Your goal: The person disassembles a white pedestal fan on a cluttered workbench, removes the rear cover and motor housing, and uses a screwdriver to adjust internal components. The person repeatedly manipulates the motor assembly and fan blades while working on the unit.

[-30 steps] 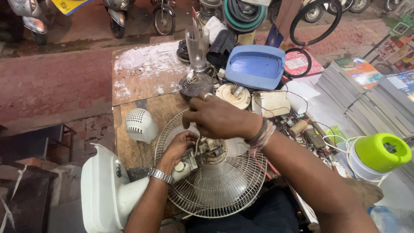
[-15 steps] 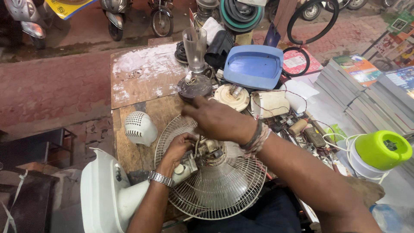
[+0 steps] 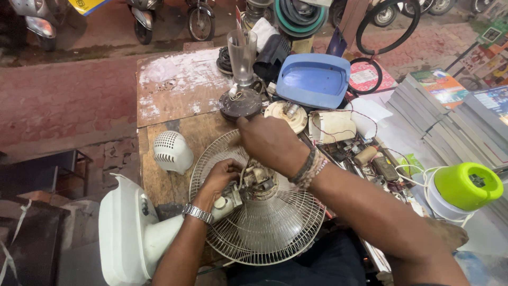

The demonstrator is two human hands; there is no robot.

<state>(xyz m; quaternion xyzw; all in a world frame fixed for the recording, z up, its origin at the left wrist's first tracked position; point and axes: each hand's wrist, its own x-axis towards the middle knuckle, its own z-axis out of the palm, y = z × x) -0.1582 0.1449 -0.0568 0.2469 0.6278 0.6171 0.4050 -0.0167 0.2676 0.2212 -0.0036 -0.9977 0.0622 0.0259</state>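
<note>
A white table fan lies on its back on a wooden workbench (image 3: pixel 174 90), its round wire guard (image 3: pixel 275 233) facing up and its white base (image 3: pixel 124 233) toward me. The bare motor (image 3: pixel 257 177) sits exposed at the guard's centre. My left hand (image 3: pixel 221 177), a metal watch on its wrist, grips the fan's neck just left of the motor. My right hand (image 3: pixel 270 143), with bead bracelets at the wrist, reaches over the motor's far side, fingers curled; what it holds is hidden. A white vented motor cover (image 3: pixel 172 152) rests on the bench to the left.
Behind the fan stand a dark round motor base with a clear jar (image 3: pixel 242 79), a blue plastic housing (image 3: pixel 313 79) and loose wired parts (image 3: pixel 338 127). A green-lidded white appliance (image 3: pixel 460 190) and stacked books (image 3: pixel 455 111) fill the right. Parked scooters (image 3: pixel 32 16) line the brick pavement.
My right hand has shifted slightly toward the far left rim of the guard, above the motor. The left hand stays on the fan's neck.
</note>
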